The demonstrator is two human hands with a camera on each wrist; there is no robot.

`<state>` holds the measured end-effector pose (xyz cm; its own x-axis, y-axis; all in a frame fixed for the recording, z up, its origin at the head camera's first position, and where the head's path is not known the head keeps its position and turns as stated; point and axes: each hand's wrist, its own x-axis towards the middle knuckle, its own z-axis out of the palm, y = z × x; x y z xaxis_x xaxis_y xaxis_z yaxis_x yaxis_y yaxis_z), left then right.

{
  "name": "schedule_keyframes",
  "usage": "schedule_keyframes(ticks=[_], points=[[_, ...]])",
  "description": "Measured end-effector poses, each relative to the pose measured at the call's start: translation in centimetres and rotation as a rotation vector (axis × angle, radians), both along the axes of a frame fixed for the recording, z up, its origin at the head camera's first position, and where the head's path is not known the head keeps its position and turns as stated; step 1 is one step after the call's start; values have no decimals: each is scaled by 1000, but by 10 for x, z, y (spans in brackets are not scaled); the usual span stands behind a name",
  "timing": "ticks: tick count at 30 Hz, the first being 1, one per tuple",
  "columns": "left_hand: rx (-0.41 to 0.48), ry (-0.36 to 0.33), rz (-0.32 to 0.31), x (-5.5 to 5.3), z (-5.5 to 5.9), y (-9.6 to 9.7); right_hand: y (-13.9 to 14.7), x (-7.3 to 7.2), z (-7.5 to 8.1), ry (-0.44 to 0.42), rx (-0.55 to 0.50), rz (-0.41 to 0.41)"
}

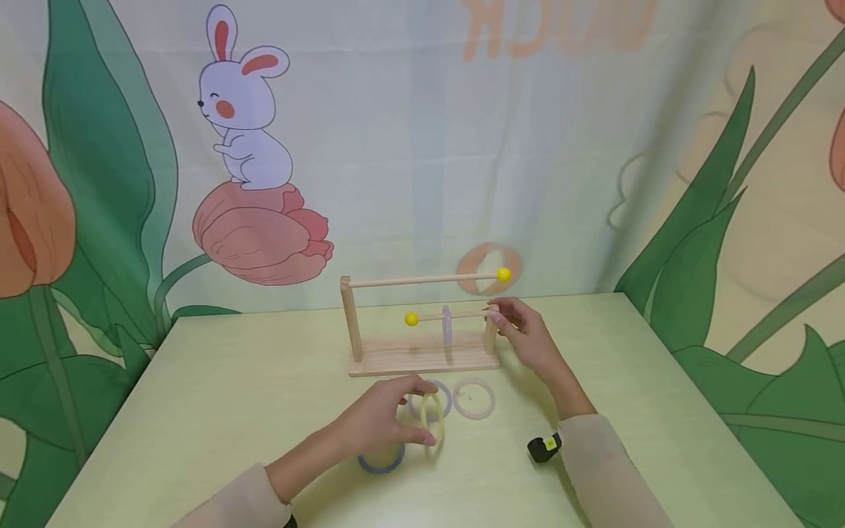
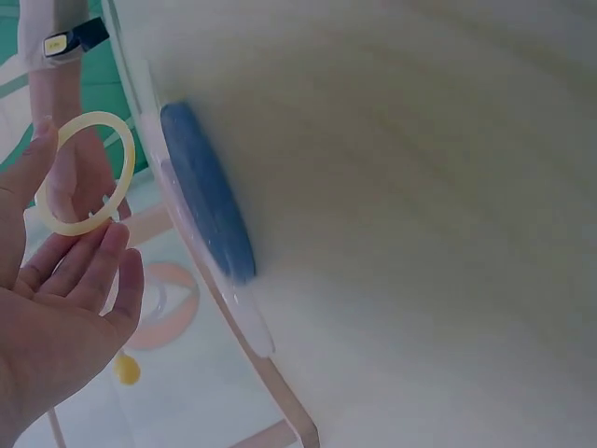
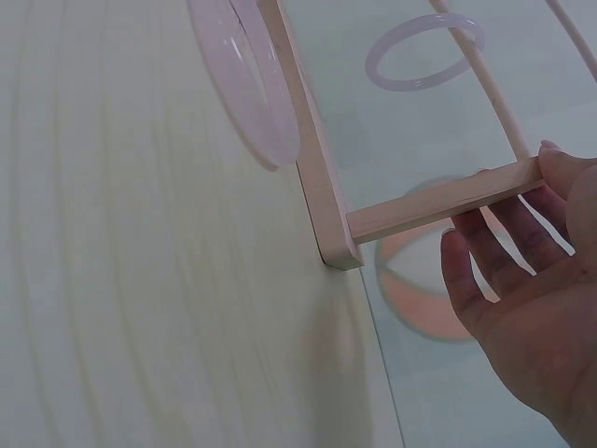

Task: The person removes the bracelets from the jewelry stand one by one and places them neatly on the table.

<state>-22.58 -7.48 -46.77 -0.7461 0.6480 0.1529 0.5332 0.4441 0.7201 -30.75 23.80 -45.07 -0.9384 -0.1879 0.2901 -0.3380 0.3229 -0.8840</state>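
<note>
My left hand [image 1: 370, 419] pinches a pale yellow ring [image 2: 130, 163] upright between thumb and fingertips, over the table in front of a wooden stand [image 1: 422, 361]. At the stand's right end, my right hand [image 1: 533, 343] holds the top of the short post [image 3: 438, 203], thumb on one side and fingers on the other. A lilac ring [image 1: 447, 326] hangs on the lower rod, which ends in a yellow ball [image 1: 412, 319]. Below the left hand lies a blue ring [image 1: 381, 469], partly hidden by it.
In front of the stand, a bluish-purple ring [image 1: 449, 402] and a pale pink ring [image 1: 492, 400] lie flat side by side. The stand's upper rod [image 1: 422, 281] reaches right from the tall left post [image 1: 352, 319] to another yellow ball [image 1: 504, 275]. A printed curtain [image 1: 396, 147] hangs behind the table.
</note>
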Motion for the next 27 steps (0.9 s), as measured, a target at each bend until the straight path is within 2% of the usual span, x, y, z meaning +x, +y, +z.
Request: schedule_keyframes(ticks=[12, 17, 24, 27], points=[[-58, 51, -39, 12, -11, 8, 0, 0, 2, 15, 3, 4], [-102, 52, -18, 16, -12, 9, -1, 0, 3, 12, 2, 7], [-140, 61, 6, 15, -14, 8, -1, 0, 3, 10, 1, -4], [-176, 91, 0, 15, -15, 6, 0, 0, 0, 2, -3, -3]])
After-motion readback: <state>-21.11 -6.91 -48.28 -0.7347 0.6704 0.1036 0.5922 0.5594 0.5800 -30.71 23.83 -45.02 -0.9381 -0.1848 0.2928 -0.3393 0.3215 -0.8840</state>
